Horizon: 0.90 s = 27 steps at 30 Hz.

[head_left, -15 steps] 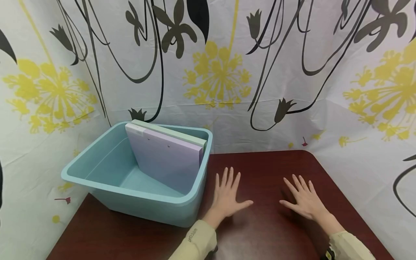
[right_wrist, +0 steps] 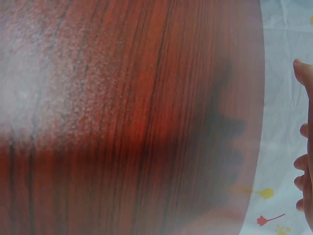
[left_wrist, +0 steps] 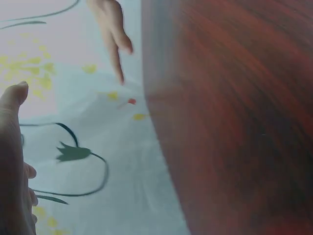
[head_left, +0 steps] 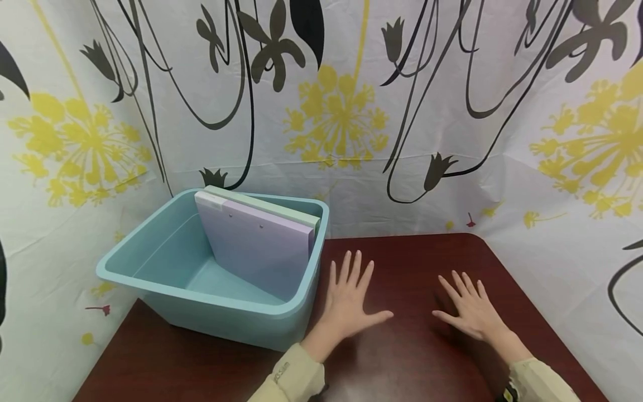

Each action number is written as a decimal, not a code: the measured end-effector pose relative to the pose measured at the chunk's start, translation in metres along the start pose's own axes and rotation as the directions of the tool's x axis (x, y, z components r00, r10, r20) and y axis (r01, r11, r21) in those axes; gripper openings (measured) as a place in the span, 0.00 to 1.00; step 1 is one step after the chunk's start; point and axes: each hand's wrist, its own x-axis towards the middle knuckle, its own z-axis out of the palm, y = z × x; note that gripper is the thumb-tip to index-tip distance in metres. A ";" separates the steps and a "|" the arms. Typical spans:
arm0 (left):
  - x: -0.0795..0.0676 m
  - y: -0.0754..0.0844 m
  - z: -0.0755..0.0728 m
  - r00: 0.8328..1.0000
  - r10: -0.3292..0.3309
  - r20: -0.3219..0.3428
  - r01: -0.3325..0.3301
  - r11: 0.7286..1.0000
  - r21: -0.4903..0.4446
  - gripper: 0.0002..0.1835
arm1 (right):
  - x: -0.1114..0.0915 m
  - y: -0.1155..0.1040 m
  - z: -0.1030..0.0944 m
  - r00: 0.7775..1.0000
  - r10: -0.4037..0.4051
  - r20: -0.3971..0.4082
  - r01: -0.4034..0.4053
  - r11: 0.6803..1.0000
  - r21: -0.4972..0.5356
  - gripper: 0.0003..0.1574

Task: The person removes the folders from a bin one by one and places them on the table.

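My left hand (head_left: 348, 304) is spread flat, palm down, with straight fingers just right of the light blue plastic bin (head_left: 236, 321) in the head view. To the right, my right hand (head_left: 469, 310) hovers over the dark red wooden table (head_left: 402, 357), its fingers fanned and a shadow beneath it. Neither hand holds anything. Inside the bin, a lavender file folder (head_left: 253, 243) leans upright against a pale green one (head_left: 266, 205) at the back right. In the left wrist view the left hand (left_wrist: 12, 156) shows at the left edge, and the other hand at the top.
A white curtain (head_left: 432, 123) with yellow and grey plant prints hangs behind the table and along both sides. The bin stands at the table's left, its left part overhanging the table's edge in the head view. The table's back right corner (head_left: 472, 237) is rounded.
My left hand has shifted slightly forward and its forearm a little left, nearer the bin. The right hand, the bin and the folders stay put.
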 end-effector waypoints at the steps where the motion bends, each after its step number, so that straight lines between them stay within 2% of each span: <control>1: -0.001 0.000 -0.005 1.000 0.008 -0.015 -0.008 1.000 0.000 0.55 | 0.000 0.000 0.000 1.000 0.002 0.001 -0.002 1.000 0.002 0.52; 8: -0.004 0.002 -0.041 0.992 0.032 -0.119 -0.031 0.999 0.012 0.55 | -0.001 -0.001 0.004 1.000 -0.010 -0.012 0.011 1.000 0.017 0.52; 15: -0.015 -0.007 -0.075 0.994 0.009 -0.109 -0.012 0.999 -0.031 0.54 | -0.002 -0.003 0.002 1.000 0.000 0.003 0.000 1.000 0.006 0.52; 21: -0.029 -0.028 -0.097 0.991 0.008 -0.134 -0.018 0.997 -0.073 0.54 | -0.006 -0.002 0.005 0.999 -0.018 -0.031 0.018 1.000 0.008 0.51; 27: -0.043 -0.059 -0.109 0.993 -0.034 -0.117 0.024 0.996 -0.091 0.52 | -0.006 -0.002 0.004 1.000 -0.017 -0.019 0.017 1.000 0.001 0.51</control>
